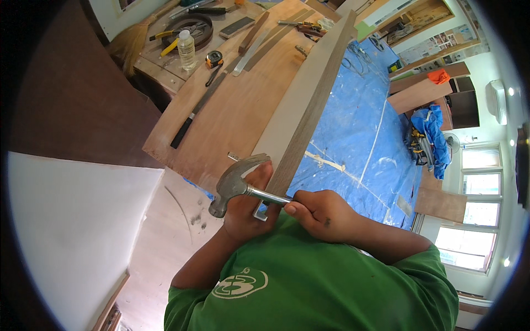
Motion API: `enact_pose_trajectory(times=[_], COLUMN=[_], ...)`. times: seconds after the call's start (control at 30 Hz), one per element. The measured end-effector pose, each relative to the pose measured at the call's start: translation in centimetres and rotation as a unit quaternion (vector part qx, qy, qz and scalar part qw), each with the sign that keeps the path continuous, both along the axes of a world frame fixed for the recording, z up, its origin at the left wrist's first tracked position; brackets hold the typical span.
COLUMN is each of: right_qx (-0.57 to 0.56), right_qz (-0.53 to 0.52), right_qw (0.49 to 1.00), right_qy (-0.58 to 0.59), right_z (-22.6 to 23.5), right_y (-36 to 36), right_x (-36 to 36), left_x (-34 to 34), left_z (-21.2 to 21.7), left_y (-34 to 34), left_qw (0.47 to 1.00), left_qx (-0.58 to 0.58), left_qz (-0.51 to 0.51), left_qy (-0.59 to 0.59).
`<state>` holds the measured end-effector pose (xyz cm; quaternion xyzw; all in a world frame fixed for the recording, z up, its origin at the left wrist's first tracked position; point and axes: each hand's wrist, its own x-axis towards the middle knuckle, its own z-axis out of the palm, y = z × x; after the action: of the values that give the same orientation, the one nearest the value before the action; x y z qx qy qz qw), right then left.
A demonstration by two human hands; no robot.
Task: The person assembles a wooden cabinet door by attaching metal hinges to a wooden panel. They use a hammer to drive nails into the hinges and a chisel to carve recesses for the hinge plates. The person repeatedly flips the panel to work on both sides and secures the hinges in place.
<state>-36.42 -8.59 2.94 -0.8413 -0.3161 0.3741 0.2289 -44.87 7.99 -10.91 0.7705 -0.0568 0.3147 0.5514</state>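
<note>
My right hand [323, 215] is closed round the handle of a claw hammer [232, 186], whose metal head lies to the left, in front of my left hand. My left hand [243, 212] is closed at the near end of a long board [309, 118] with a pale face and a grey wood-grain edge. A shiny hooked metal piece [260, 212] sticks out from the left hand's grip. The hammer hides part of the left fingers, so whether they also press on the board cannot be seen. The board runs away from me along the right side of the workbench.
On the wooden workbench [221, 135] lie a long black-handled file [193, 113], a tape measure [213, 59], metal strips and several tools. A clear bottle [186, 51] stands near the back left. Blue sheeting [353, 127] covers the floor at right; a white panel [77, 209] stands left.
</note>
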Motion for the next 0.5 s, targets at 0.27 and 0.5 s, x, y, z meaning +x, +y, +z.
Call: enact_pose_trajectory(times=[0.27,0.5], right_qx=[0.020,0.033], right_qz=[-0.113,-0.196], right_qw=[0.992,0.974], right_qy=[-0.053,-0.108], right_z=[-2.1,-3.0], right_y=[-1.2,-1.8], right_x=[5.9,15.4], left_x=[0.2,0.5], left_z=[-0.1,0.3], left_y=[0.2,1.0], left_qw=[0.999,0.999], left_qx=[0.020,0.047], left_qz=[0.026,0.009], left_qy=[-0.002,-0.003])
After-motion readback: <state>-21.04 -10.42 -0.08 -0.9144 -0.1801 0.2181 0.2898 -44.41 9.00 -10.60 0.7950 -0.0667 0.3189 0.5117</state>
